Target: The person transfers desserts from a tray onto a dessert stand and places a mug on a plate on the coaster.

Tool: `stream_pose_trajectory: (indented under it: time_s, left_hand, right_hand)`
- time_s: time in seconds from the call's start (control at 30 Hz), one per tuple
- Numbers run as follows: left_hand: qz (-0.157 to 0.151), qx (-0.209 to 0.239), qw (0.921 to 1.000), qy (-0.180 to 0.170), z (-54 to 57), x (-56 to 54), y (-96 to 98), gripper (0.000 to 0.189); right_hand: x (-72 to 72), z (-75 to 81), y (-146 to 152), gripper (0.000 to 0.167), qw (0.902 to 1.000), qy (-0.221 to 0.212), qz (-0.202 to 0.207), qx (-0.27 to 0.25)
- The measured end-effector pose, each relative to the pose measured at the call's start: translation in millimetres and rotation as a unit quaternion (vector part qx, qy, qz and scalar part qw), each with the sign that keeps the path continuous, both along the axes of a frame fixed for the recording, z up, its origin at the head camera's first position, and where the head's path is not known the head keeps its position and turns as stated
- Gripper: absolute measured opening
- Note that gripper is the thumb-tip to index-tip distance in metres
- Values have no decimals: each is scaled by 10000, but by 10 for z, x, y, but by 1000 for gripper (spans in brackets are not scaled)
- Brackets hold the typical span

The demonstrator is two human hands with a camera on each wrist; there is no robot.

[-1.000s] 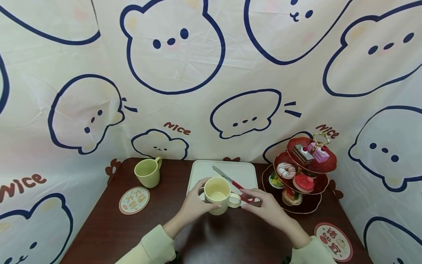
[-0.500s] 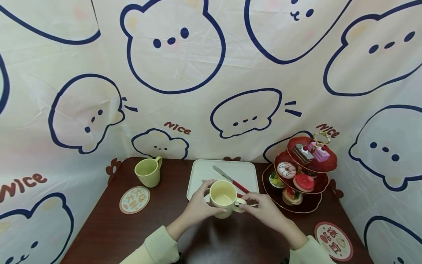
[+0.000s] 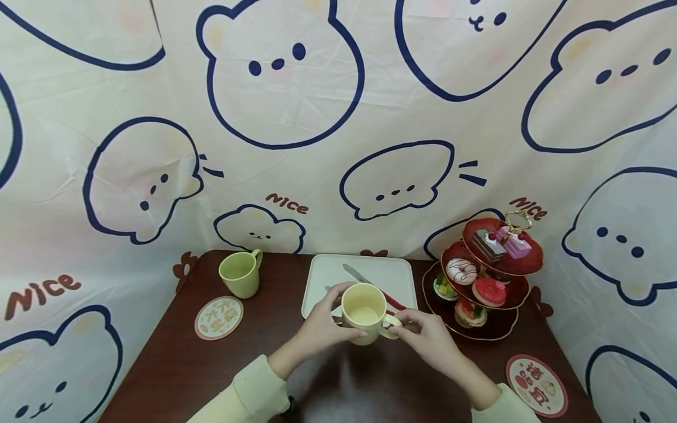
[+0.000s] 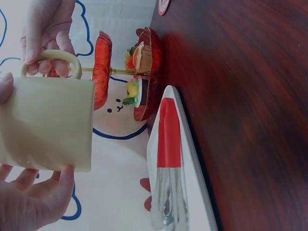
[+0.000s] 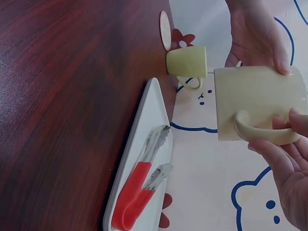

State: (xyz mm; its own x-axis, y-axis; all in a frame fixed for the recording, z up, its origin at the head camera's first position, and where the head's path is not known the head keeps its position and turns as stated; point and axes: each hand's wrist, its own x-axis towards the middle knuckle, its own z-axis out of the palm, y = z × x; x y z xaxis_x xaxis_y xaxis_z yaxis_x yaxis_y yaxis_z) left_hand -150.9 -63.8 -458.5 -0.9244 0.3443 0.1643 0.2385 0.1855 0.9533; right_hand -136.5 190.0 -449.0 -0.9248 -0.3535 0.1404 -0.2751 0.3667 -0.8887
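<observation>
A pale yellow mug (image 3: pixel 364 310) is held in the air between both hands, upright, in front of the white tray. The left hand (image 3: pixel 321 324) grips its body from the left side, thumb in front. On the right, the right hand (image 3: pixel 431 343) pinches the mug's handle (image 5: pixel 262 133) between thumb and fingers. The left wrist view shows the mug (image 4: pixel 50 120) raised off the dark table. Red-gripped metal tongs (image 5: pixel 139 187) lie on the white tray (image 3: pixel 317 270); the mug and hands partly cover them in the head view.
A green mug (image 3: pixel 240 276) stands at the back left, with a round coaster (image 3: pixel 219 318) before it. At the right is a three-tier stand (image 3: pixel 489 288) with toy cakes and donuts. A red-rimmed coaster (image 3: pixel 536 385) lies near the right sleeve. Printed cloth surrounds the table.
The mug has shifted a little to the right with the left hand. The right hand's fingers, earlier spread beside the handle, have closed onto it. Tray and stand keep their places.
</observation>
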Motion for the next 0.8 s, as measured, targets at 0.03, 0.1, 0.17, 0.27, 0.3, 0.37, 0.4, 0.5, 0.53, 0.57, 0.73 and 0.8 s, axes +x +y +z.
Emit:
stream_pose_trajectory:
  time_s: [0.03,0.1,0.17,0.27,0.3,0.37,0.4,0.5,0.53,0.57,0.73,0.8]
  left_hand:
    - [-24,-24,10000,27,10,-2,-1,93]
    - [-72,-84,9999,55,34,-3,-6,93]
    - [-115,-185,9997,100,51,-8,-19,92]
    - [-177,-306,9992,159,80,-22,-54,89]
    - [-187,-335,9991,178,87,-30,-70,87]
    - [-200,-303,9991,238,96,-49,-107,83]
    - [-184,-307,9990,277,101,-58,-128,81]
    - [-120,-357,9984,419,107,-83,-188,75]
    - [-101,-400,9980,474,105,-90,-209,73]
    - [-83,-448,9976,525,102,-98,-229,71]
    - [-29,-690,9952,699,81,-121,-338,58]
    - [30,-772,9942,755,75,-124,-388,53]
  right_hand:
    - [11,9,0,15,10000,3,-48,-23]
    - [29,21,5,16,9999,40,-134,-35]
    - [42,32,19,15,9997,100,-201,-67]
    - [52,48,61,15,9994,94,-291,-138]
    - [54,53,78,14,9993,80,-322,-174]
    - [60,58,115,14,9990,41,-359,-251]
    - [64,58,133,14,9989,29,-389,-269]
    - [84,46,189,13,9980,59,-504,-367]
    - [91,44,205,13,9977,79,-562,-374]
    - [99,44,221,12,9973,96,-624,-374]
    - [134,52,310,9,9947,199,-987,-205]
    - [147,54,355,8,9937,246,-1080,-153]
